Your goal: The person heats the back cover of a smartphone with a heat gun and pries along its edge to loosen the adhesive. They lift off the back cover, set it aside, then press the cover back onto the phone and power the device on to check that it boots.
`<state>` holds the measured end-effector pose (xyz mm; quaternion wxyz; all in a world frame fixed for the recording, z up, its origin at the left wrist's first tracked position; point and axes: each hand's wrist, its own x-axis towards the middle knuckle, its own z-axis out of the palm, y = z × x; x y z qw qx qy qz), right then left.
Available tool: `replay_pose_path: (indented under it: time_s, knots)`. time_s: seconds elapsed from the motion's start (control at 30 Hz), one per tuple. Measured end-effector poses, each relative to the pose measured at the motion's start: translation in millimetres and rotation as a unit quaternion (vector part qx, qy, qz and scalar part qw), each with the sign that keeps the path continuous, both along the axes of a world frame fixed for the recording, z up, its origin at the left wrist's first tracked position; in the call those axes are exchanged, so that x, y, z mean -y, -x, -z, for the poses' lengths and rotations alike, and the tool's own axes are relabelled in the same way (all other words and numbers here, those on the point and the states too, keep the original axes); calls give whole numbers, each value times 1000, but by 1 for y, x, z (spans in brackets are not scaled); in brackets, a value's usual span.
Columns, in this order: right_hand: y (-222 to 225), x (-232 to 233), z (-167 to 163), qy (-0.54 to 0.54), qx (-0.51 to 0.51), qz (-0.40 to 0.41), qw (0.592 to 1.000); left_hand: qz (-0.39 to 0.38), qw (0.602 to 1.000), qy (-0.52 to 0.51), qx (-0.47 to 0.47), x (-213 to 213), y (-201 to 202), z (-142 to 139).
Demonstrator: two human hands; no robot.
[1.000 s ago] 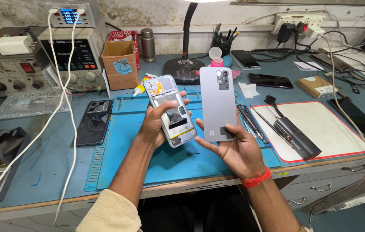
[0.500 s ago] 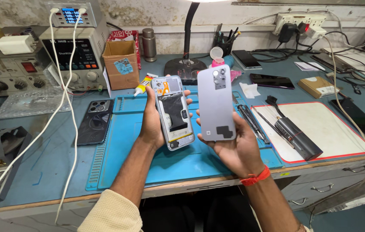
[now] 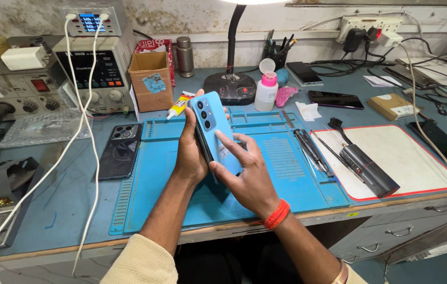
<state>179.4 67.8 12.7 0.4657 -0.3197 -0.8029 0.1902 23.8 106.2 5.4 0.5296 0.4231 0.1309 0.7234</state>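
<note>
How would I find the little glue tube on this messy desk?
Start at the brown cardboard box at the back of the blue mat. Just right of the box, above the left hand, lies the glue tube. It is the only small yellow-and-white tube there, slanted, with a dark tip.

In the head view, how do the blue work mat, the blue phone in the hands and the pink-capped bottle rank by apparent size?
Largest to smallest:
1. blue work mat, clearly the largest.
2. blue phone, but it is held nearer the camera.
3. pink-capped bottle, which stands farther back, so its place below the phone is unsure.
</note>
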Motion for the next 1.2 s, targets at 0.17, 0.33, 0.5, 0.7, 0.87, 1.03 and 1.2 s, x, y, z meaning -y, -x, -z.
replay_pose_path:
  time_s: [0.17, 0.33, 0.5, 0.7, 0.87, 1.03, 1.2]
  knots:
    - [1, -2, 1, 3, 18, 8, 1000, -6, 1000, 4, -5, 0, -1, -1]
    - [1, 0, 0, -5, 40, 19, 999, -6, 1000, 5, -14, 2, -1, -2]
    - [4, 4, -1, -17, 71, 56, 996, 0, 1000, 6, 2, 4, -3, -3]
    - [8, 8, 5, -23, 87, 90, 992, -47, 997, 18, -59, 3, -5, -1]
    - [-1, 0, 3, -20, -9, 47, 999, -143, 985, -5, -92, -5, -6, 8]
    - [-5, -26, -13, 95, -215, 2, 972, -211, 967, -11, -145, -8, -6, 18]
    - [-6, -50, -26, 115, -261, -61, 957, -193, 965, -9, -179, -5, -6, 19]
